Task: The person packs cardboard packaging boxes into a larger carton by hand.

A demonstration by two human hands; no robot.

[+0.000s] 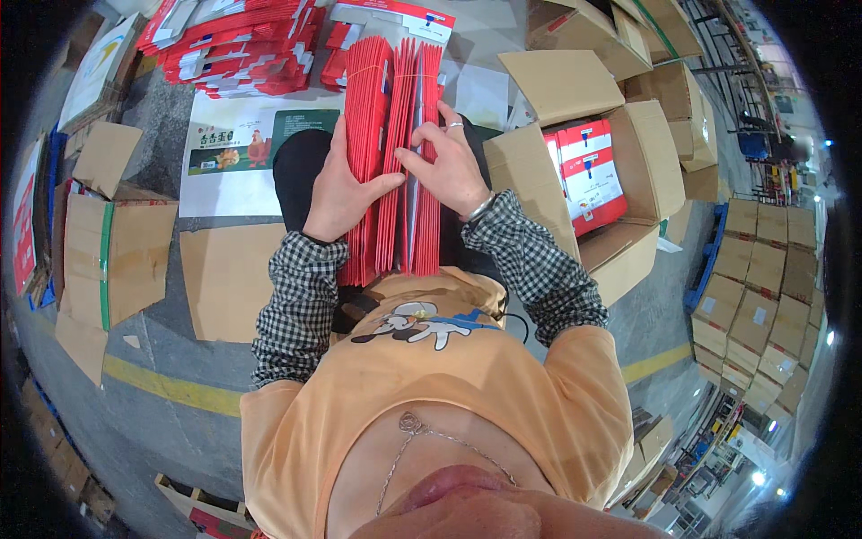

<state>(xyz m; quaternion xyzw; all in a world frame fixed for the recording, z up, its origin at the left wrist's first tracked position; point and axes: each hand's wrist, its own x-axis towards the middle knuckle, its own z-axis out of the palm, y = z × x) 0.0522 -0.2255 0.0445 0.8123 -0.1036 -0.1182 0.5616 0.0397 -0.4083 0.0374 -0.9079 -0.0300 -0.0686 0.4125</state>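
A thick bundle of flat-folded red cartons (366, 117) stands on edge across my lap, its spines facing up. A thin band crosses the left part of it. My left hand (341, 193) grips the bundle from the left, thumb laid over the top edges. From the right, my right hand (452, 171), with a ring on one finger, holds the other side, thumb and forefinger bent over the edges. Between the hands the cartons part in narrow gaps, and a pale grey face shows in one. The fingertips on the outer sides are partly hidden.
Piles of red flat cartons (242, 54) lie ahead on the left. An open cardboard box (651, 162) at right holds red-and-white packs. Another open box (135, 242) stands at left beside a flat cardboard sheet (224, 283). Stacked brown boxes (754, 296) fill a blue pallet farther right.
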